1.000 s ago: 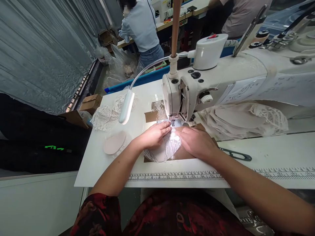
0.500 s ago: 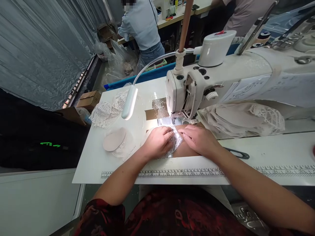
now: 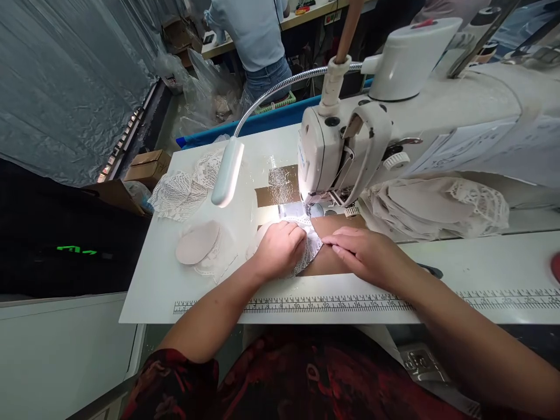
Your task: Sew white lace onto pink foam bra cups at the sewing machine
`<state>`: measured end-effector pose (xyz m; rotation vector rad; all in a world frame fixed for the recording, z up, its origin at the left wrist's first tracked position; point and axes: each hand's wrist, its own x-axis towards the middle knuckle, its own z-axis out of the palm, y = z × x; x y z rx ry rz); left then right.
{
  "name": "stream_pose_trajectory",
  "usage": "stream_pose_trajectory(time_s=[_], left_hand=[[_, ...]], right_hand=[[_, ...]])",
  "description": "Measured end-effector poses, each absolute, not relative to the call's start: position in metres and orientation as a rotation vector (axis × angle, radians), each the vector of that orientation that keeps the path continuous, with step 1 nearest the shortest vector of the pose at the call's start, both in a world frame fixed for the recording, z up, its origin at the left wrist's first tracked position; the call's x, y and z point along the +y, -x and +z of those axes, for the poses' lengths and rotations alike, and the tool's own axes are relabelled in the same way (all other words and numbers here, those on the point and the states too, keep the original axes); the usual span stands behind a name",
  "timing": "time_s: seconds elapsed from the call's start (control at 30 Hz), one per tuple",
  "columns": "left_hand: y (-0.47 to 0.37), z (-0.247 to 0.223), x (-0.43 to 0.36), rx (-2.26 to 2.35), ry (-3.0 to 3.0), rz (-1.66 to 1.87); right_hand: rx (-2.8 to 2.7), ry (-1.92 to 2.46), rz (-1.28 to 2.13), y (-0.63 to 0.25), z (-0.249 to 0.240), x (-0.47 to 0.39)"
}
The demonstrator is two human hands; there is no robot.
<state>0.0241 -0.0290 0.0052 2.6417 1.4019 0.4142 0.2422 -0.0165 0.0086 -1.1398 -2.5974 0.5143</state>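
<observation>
A white lace piece (image 3: 311,245) lies under the presser foot of the sewing machine (image 3: 324,157), lit by a lamp. My left hand (image 3: 282,248) is on its left side, fingers curled and closed over the fabric; the fingertips are partly hidden. At the lace's right corner, my right hand (image 3: 361,251) pinches the edge between thumb and fingers. Brown tape (image 3: 336,224) covers the table around the needle area.
To the left lie a beige oval pad (image 3: 198,242) on lace and more lace pieces (image 3: 177,195). A stack of lace-edged pads (image 3: 431,204) sits behind my right hand. A ruler strip (image 3: 306,305) runs along the table's front. Another person (image 3: 254,35) stands beyond.
The lace has turned and lies spread wider toward my left hand. My right hand has shifted slightly right, to the lace's corner. The camera view has moved closer to the machine.
</observation>
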Motion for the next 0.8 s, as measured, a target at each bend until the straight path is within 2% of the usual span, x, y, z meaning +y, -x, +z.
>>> stream_pose_trajectory(time_s=[0.23,0.47,0.8], left_hand=[[-0.018,0.004,-0.029,1.296,-2.675,0.388],[-0.015,0.004,-0.036,1.129,-2.857,0.271],[-0.015,0.003,-0.037,1.143,-2.879,0.183]], right_hand=[[-2.762,1.094,0.174,-0.241,-0.005,-0.035],[-2.723,1.049,0.149,-0.243,-0.011,-0.037],[-2.726,1.042,0.171,-0.244,-0.011,-0.037]])
